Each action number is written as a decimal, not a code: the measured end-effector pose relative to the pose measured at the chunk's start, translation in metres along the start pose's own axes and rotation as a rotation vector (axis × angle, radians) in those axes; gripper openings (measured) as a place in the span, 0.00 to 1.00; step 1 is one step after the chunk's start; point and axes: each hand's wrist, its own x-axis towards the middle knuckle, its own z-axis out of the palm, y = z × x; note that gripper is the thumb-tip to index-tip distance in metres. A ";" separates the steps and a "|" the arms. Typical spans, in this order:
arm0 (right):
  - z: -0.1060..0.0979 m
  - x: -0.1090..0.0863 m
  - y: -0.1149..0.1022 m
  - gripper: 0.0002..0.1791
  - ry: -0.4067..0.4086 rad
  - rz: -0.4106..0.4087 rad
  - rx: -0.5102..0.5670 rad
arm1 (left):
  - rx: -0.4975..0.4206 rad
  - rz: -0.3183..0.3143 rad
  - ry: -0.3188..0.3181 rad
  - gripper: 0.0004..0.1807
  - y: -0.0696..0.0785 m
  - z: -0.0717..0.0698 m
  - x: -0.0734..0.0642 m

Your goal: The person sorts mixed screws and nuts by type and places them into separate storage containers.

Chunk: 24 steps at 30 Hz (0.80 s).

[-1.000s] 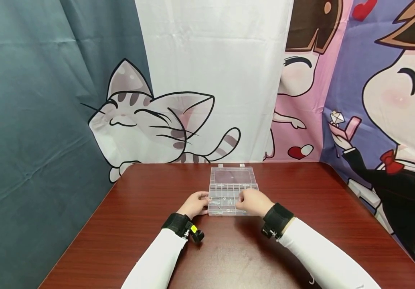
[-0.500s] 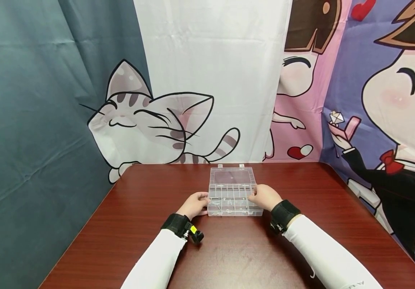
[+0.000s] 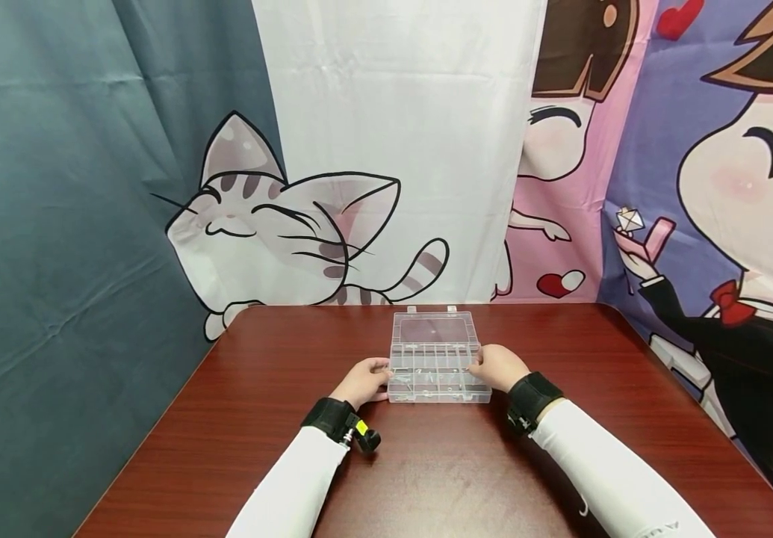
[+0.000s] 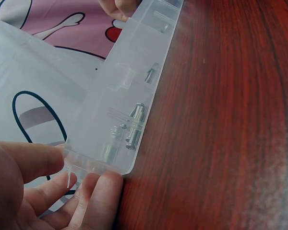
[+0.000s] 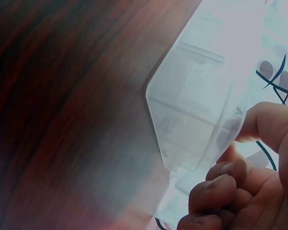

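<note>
A clear plastic compartment box [image 3: 440, 398] sits on the table with its lid [image 3: 433, 327] swung back. My left hand [image 3: 362, 381] grips the box's left end; in the left wrist view the thumb [image 4: 43, 160] lies at the upper edge and the fingertips touch the end wall. Several metal screws [image 4: 135, 127] show through the wall near that end. On the opposite side, my right hand [image 3: 502, 368] pinches the box's right edge between thumb and index finger, its other fingers [image 5: 213, 191] curled. Whether anything small is between those fingertips is hidden.
The box stands towards the far side of a reddish-brown wooden table [image 3: 426, 471]. Behind the table's far edge hangs a printed cloth backdrop [image 3: 399, 119] with a cat and cartoon figures. Each wrist wears a black strap [image 3: 532, 403] with a camera.
My right hand has moved right, from over the front compartments to the box's right edge. More of the compartments now shows. My left hand has stayed at the left end.
</note>
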 end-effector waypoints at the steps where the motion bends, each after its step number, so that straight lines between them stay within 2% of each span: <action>1: 0.001 0.001 0.001 0.15 -0.003 0.006 -0.006 | -0.001 0.000 0.000 0.26 0.000 0.000 0.000; 16: 0.003 0.004 0.004 0.16 -0.004 0.026 -0.028 | -0.002 0.011 -0.001 0.25 0.001 0.000 0.000; 24: 0.003 -0.002 0.003 0.12 -0.007 0.027 -0.028 | 0.024 0.019 0.009 0.25 0.000 0.002 -0.003</action>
